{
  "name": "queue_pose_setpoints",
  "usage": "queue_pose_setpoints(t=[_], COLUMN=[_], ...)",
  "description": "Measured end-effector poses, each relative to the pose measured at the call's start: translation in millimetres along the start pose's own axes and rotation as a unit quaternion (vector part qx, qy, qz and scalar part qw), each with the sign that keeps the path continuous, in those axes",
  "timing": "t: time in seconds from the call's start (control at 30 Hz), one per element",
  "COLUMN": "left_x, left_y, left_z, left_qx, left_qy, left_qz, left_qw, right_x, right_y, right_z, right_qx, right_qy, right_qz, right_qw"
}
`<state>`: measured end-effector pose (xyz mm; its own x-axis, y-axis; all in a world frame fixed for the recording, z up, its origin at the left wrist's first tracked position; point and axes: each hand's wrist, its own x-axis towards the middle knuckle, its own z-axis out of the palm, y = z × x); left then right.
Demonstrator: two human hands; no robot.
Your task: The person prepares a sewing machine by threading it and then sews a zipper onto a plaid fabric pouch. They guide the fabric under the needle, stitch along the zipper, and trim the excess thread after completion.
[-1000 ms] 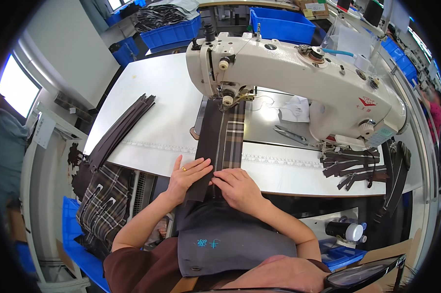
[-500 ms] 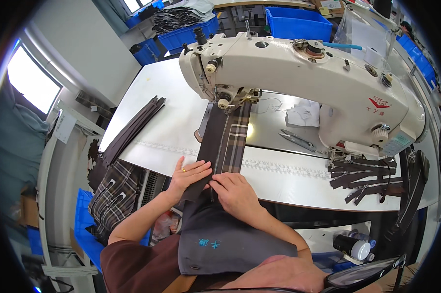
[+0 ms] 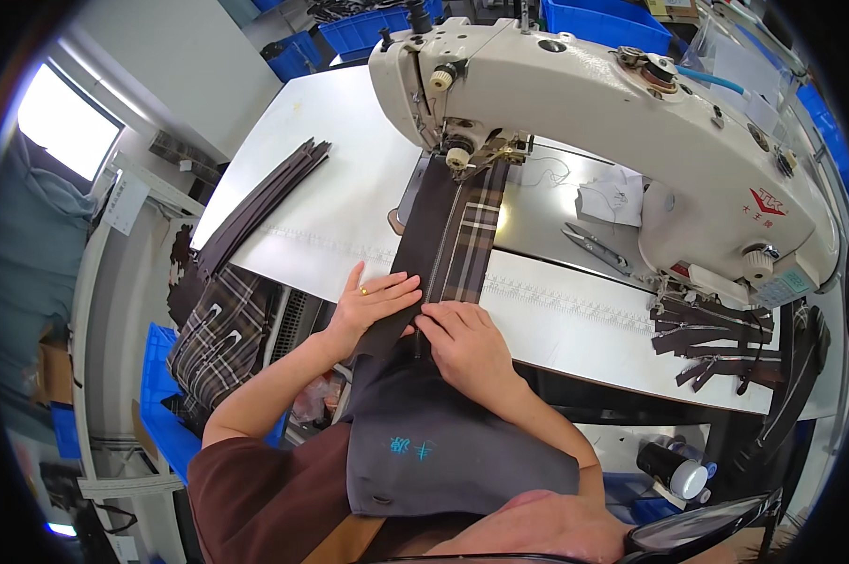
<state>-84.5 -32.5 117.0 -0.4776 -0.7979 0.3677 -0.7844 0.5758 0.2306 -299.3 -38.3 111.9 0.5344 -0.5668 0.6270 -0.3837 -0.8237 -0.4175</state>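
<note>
A long dark brown cloth strip [image 3: 424, 226], with a narrow zipper [image 3: 449, 230] and brown plaid cloth [image 3: 471, 249] alongside, runs toward the person from under the needle end of the white metal sewing machine [image 3: 594, 85]. It looks light, limp and easily puckered, best steadied flat by both margins: the left hand [image 3: 373, 305] lies open on its left side, while the right hand [image 3: 467, 343] curls at the zipper, whether pinching or pressing I cannot tell. The smooth white tabletop [image 3: 354, 117] gives room left of the machine up to a bundle of dark brown strips [image 3: 265, 202], its front edge falls near the wrists, and metal snips [image 3: 596, 249] lie beneath the machine's arm.
</note>
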Motion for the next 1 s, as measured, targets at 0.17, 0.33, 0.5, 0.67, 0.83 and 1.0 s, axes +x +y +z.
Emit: queue_pose_setpoints(t=[0.17,0.33,0.5,0.67,0.83,1.0], left_x=[-1,1,-2,-5,-5,-7], left_y=[-1,-2,-3,-7,-13,-15], left_z=[0,-1,-2,-7,-6,1], left_qx=[-0.018,-0.023,-0.066,-0.136,-0.138,-0.164], left_qy=[0.002,0.018,-0.014,-0.060,-0.074,-0.014], left_qz=[-0.007,0.001,-0.011,-0.020,-0.008,0.008], left_qw=[1.000,1.000,0.998,0.989,0.988,0.986], right_x=[-1,-1,-7,-7,-7,0], right_y=[1,4,0,-13,-14,-17], right_z=[3,3,2,13,28,20], right_qx=[0.000,-0.027,-0.061,-0.159,-0.162,-0.180], right_qy=[-0.014,-0.026,-0.070,-0.049,0.013,-0.059], right_qz=[0.014,-0.022,-0.037,-0.023,-0.007,-0.021], right_qw=[1.000,0.999,0.995,0.986,0.987,0.982])
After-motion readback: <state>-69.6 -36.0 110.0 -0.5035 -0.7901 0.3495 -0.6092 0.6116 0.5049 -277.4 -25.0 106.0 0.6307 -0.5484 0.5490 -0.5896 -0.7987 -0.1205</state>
